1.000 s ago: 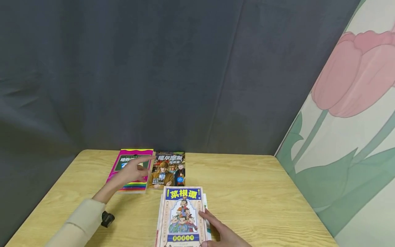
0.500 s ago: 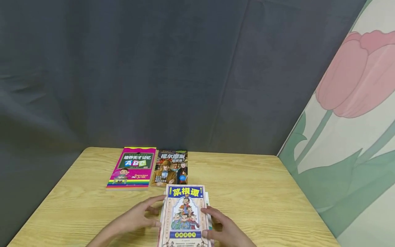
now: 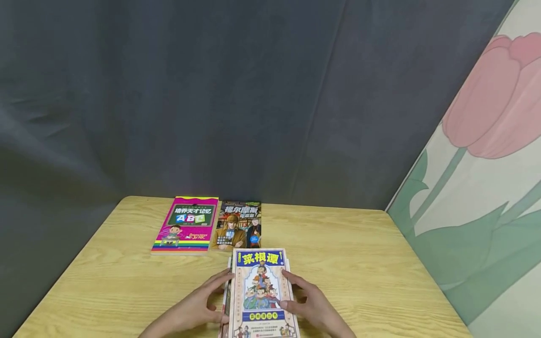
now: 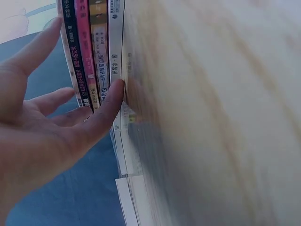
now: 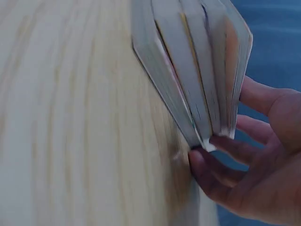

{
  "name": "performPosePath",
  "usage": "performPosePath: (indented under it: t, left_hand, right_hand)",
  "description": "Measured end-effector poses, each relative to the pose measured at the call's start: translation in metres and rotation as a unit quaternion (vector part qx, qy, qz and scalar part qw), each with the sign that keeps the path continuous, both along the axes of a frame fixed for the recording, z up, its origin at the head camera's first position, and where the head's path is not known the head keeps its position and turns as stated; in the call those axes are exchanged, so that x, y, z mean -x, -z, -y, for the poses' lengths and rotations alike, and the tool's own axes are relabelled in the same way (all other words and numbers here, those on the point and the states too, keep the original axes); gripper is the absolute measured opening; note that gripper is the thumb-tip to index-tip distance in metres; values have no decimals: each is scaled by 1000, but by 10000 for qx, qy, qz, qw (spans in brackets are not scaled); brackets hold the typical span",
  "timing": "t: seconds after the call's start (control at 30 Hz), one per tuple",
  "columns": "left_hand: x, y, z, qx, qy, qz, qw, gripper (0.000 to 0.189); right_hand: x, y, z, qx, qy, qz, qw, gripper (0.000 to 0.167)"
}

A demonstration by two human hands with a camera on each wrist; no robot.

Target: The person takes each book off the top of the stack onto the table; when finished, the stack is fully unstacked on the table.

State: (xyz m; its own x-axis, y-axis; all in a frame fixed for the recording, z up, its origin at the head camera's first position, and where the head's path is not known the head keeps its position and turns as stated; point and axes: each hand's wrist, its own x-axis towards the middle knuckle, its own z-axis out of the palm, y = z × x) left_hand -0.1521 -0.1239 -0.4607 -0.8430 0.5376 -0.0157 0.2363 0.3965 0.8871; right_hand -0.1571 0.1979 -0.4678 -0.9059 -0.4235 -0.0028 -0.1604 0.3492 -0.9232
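A stack of several books stands at the table's front. On top lies a cream and blue comic-style book (image 3: 261, 291) with yellow Chinese title characters. My left hand (image 3: 199, 303) touches the stack's left side; in the left wrist view its fingertips lie along the book spines (image 4: 77, 52), fingers spread. On the other side, my right hand (image 3: 314, 305) rests its fingertips against the stack's right edge and the top cover's rim. The right wrist view shows those fingers (image 5: 225, 160) against the page edges (image 5: 202, 84). Lower books peek out at the left.
Behind the stack, a pink ABC book (image 3: 186, 225) lies flat at the back left, with a dark detective book (image 3: 238, 225) close beside it. A dark curtain (image 3: 211, 94) hangs behind the wooden table (image 3: 359, 263). A tulip-painted panel (image 3: 486, 188) stands at the right.
My left hand has come back from above the pink book to the stack's left side. The stack's right edges line up more closely, and lower books show more at the left.
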Motion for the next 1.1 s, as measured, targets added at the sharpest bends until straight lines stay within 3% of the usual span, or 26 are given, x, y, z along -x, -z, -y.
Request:
performPosePath:
  t: [0.2,0.43,0.57,0.8,0.97,1.1]
  left_hand:
    - [0,1,0,290,-127,-232,9992,91]
    - [1,3,2,316,-35,107,9994,86]
    - [1,1,3,391,-2,314,9987,85]
    - [2,-4,3,584,127,153,9981,84]
    - [2,-6,1,633,151,-3,9979,85]
    - [0,-5,0,664,149,4,9977,86]
  right_hand:
    - [4,4,-9,659,-2,673,9956,64]
    - [8,1,-15,463,336,581,9967,60]
    - [13,-4,-18,517,299,711,9957,57]
    - [23,-17,-27,844,174,1246,9885,57]
    - [37,-26,-36,1001,311,1190,9873,59]
    - [56,-29,-42,1188,803,1072,9838,60]
